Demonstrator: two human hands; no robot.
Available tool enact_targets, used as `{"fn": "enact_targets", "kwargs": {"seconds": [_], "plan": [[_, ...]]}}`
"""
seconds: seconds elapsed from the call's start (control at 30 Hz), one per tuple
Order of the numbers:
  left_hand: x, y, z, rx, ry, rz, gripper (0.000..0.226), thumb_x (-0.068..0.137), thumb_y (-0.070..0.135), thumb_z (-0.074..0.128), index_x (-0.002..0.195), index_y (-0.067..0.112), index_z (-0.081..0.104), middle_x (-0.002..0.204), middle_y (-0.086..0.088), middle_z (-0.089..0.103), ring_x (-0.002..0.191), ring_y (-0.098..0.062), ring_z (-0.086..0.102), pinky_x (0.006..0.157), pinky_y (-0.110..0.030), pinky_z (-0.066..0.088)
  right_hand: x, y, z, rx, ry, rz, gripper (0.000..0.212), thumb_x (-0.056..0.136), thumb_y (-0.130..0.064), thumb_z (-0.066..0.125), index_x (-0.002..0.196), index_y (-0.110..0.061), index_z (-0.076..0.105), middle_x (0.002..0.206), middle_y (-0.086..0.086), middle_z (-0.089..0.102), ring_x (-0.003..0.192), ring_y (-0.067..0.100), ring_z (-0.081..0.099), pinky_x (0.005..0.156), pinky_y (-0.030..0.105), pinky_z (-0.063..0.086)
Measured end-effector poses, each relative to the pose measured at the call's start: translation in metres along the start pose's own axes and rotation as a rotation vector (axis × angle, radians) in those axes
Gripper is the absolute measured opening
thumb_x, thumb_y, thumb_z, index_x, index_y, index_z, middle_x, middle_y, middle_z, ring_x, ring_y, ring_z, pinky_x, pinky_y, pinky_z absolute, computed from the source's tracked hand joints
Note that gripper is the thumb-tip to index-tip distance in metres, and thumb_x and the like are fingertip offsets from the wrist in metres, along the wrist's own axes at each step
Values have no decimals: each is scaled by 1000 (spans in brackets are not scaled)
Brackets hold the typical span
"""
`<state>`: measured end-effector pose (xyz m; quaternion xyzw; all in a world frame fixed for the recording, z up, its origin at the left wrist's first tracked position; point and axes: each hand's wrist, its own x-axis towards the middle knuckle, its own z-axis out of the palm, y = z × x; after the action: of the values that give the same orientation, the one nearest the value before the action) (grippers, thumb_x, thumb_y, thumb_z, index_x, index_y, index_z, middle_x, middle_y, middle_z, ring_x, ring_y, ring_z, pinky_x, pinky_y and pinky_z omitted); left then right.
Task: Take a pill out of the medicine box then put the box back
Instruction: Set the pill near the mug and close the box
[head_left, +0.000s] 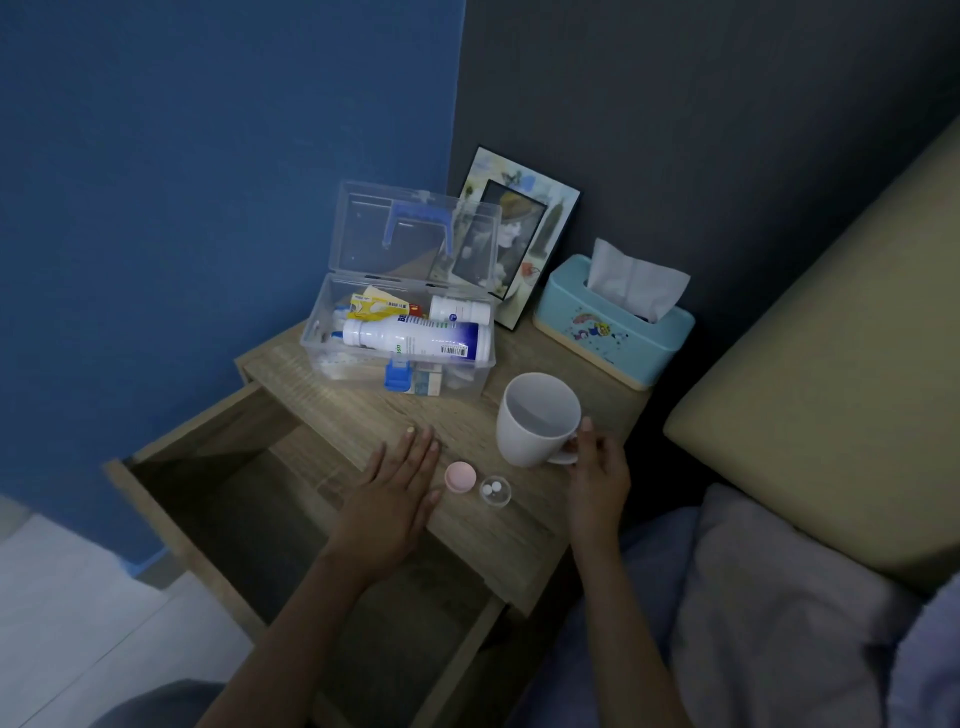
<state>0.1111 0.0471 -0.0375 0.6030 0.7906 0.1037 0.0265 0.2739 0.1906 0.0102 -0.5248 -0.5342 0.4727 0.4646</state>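
Left hand (397, 488) flat, fingers spread, holding nothing, beside clear cap (496, 490) with 2 pills. Right hand (597, 470) grips mug (537, 418) handle; lifting could knock the cap off the nightstand (363, 410).

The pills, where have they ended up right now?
Two white pills lie in a small clear dish on the nightstand's front edge, between the pink cap and the white mug.
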Motion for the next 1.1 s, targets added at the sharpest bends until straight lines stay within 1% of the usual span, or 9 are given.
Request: {"fn": "enact_targets", "kwargs": {"seconds": [0.23, 0.43, 0.53, 0.67, 0.73, 0.8, 0.87, 0.93, 1.1], "plan": [[0, -2, 2, -6, 6, 15, 60, 97, 43, 13, 149, 14, 17, 159, -1, 11, 148, -20, 4, 119, -39, 5, -2, -2, 0, -4, 5, -2, 26, 96, -30, 51, 89, -10, 67, 82, 4, 66, 82, 17, 61, 76, 33, 47], [0, -1, -3, -61, -9, 12, 59, 99, 45, 15, 151, 17, 6, 158, 4, -6, 148, -17, -8, 121, -36, -4, -6, -13, -3, 19, 26, 13, 39, 97, -37, 46, 89, -5, 67, 78, 2, 64, 78, 15, 60, 69, 26, 45], [1, -2, -22, -178, 99, -66, 62, 96, 49, 14, 149, 18, 3, 157, 6, -6, 147, -14, -10, 119, -32, -5, -6, -39, 2, 70, 75, -38, 38, 98, -38, 44, 88, -10, 67, 73, -2, 59, 65, -1, 58, 68, 21, 44], [13, -16, -56, -282, 371, -226, 62, 96, 46, 16, 150, 18, 4, 158, 3, 0, 148, -14, -6, 119, -36, 0, 13, -86, 31, 249, -34, -139, 38, 98, -37, 45, 115, -10, 65, 105, -2, 68, 96, -2, 62, 84, 9, 46], [25, -30, -69, -344, 479, -305, 60, 99, 44, 22, 151, 17, 7, 158, 4, 0, 148, -13, -4, 119, -34, 0, 31, -107, 63, 250, -119, -124, 36, 98, -39, 43, 113, -15, 65, 107, -7, 65, 95, -7, 60, 77, 5, 44], [38, -44, -76, -418, 513, -389, 60, 100, 41, 26, 151, 14, 10, 159, 2, -1, 148, -13, -5, 118, -32, -2, 52, -120, 100, 173, -220, -105, 33, 100, -38, 39, 113, -18, 63, 108, -7, 63, 96, -3, 59, 82, 14, 42], [49, -55, -77, -547, 515, -480, 62, 100, 39, 29, 152, 13, 9, 161, 0, -1, 148, -12, -7, 118, -30, -2, 76, -120, 135, -8, -329, -101, 45, 101, -39, 33, 129, -11, 54, 128, 6, 59, 118, 18, 55, 99, 27, 40], [58, -63, -76, -694, 515, -559, 65, 99, 41, 30, 152, 13, 6, 162, -1, -1, 148, -12, -5, 120, -32, 1, 97, -114, 161, -164, -383, -78, 55, 101, -42, 30, 140, -6, 42, 144, 16, 47, 132, 30, 44, 101, 29, 34], [69, -72, -71, -1015, 494, -681, 70, 96, 52, 29, 152, 15, 10, 160, -5, 16, 147, -19, 16, 118, -33, 15, 131, -106, 188, -196, -380, 146, 67, 99, -51, 27, 153, -13, 15, 159, 14, 22, 143, 31, 29, 108, 34, 30]]}}
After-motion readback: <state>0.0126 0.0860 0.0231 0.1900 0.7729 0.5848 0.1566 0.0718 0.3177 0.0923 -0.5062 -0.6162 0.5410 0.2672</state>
